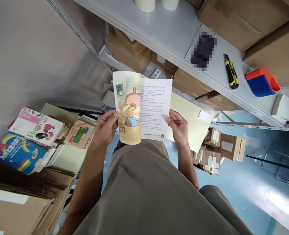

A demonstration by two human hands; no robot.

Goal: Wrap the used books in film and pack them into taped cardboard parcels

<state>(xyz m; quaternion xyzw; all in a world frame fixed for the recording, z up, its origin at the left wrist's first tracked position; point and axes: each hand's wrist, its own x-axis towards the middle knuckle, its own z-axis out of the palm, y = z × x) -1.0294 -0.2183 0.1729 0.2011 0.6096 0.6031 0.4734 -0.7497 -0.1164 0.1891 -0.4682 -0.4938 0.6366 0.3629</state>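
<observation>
Our book (pixel 129 111) lies open, its fold (pixel 140 114) pointing away from us.
Left hand (pixel 106 126) and right hand (pixel 179 127) pinch opposite edges.

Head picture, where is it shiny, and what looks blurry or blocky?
In the head view, white glare streaks the glossy blue floor at lower right; in the head view, blocky squares hide a dark object on the flat grey shelf; in the head view, the open, illustrated paper book has print too fuzzy to read.

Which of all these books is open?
The picture book held between the left hand and right hand, showing an illustrated page beside a text page. The piled books at the left lie closed.
</observation>
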